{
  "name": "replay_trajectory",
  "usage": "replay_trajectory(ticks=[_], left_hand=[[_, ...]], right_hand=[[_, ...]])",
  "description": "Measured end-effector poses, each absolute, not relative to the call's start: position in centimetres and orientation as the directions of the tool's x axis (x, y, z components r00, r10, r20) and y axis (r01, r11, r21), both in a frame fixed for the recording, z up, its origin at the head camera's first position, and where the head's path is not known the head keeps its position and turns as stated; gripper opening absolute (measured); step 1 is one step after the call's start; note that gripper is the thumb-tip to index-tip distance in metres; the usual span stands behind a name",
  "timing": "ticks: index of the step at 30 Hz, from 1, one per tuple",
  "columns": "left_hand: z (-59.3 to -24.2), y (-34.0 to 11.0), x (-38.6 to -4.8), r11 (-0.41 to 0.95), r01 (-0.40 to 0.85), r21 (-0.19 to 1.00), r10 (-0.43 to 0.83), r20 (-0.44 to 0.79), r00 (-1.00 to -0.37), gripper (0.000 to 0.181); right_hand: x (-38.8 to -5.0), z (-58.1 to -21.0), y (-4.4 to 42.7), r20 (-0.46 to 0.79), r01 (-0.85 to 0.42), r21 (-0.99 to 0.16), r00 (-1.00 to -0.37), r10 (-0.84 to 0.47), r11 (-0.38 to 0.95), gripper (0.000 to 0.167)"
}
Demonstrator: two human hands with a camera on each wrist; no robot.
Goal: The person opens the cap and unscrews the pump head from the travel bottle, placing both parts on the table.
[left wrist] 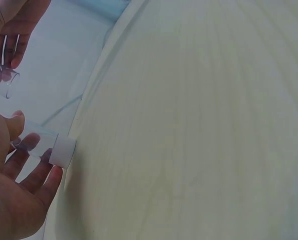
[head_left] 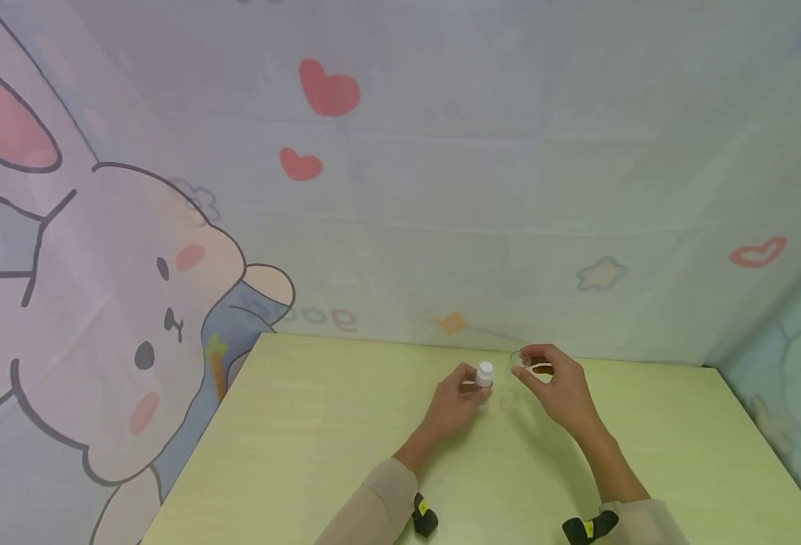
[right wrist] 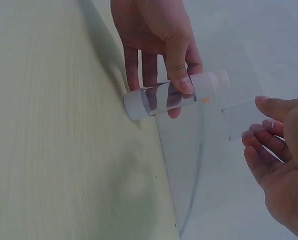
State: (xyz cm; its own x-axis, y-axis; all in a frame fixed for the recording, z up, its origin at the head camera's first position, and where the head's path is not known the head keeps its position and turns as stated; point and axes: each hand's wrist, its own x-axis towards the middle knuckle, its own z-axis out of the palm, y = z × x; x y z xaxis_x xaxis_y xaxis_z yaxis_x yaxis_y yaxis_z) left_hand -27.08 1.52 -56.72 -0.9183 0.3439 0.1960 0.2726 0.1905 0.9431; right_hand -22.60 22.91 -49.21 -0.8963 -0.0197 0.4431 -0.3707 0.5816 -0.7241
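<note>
My left hand (head_left: 453,403) grips a small clear bottle (right wrist: 161,98) with a white base and a white top, thumb on one side and fingers on the other. The bottle stands upright, its white top (head_left: 485,369) showing above the fingers in the head view. Its base (left wrist: 62,151) is at or just above the table; I cannot tell which. To the right, my right hand (head_left: 565,390) pinches a clear, hollow cap (right wrist: 240,121) between thumb and fingers. This cap is held up in the air, apart from the bottle, with its rim (left wrist: 9,90) visible in the left wrist view.
Both hands are over the far part of a pale yellow table (head_left: 305,424). Behind its back edge hangs a light cloth backdrop (head_left: 441,189) printed with a rabbit and hearts. Black straps with cameras (head_left: 425,516) sit on both wrists.
</note>
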Motion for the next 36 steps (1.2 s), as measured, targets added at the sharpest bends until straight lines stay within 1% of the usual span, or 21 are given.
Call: replay_trajectory(ticks=[8, 18, 29, 36], left_hand=[[-56.85, 1.55, -27.05, 0.184, 0.267, 0.946, 0.345, 0.192, -0.919, 0.018], [-57.01, 1.57, -27.07, 0.197, 0.281, 0.939, 0.339, 0.203, -0.918, 0.018], [-56.82, 1.7, -27.02, 0.204, 0.271, 0.941, 0.331, 0.194, -0.924, 0.017], [-56.65, 1.66, -26.91, 0.21, 0.272, 0.939, 0.329, 0.194, -0.924, 0.017]], right_hand=[[-22.44, -49.21, 22.58, 0.437, -0.373, -0.727, -0.899, -0.03, 0.576, 0.035], [-22.27, -49.33, 22.5, 0.445, -0.371, -0.705, -0.895, -0.031, 0.605, 0.034], [-22.27, -49.09, 22.5, 0.456, -0.384, -0.706, -0.889, -0.033, 0.595, 0.034], [-22.28, -49.34, 22.56, 0.439, -0.367, -0.705, -0.898, -0.033, 0.606, 0.034]])
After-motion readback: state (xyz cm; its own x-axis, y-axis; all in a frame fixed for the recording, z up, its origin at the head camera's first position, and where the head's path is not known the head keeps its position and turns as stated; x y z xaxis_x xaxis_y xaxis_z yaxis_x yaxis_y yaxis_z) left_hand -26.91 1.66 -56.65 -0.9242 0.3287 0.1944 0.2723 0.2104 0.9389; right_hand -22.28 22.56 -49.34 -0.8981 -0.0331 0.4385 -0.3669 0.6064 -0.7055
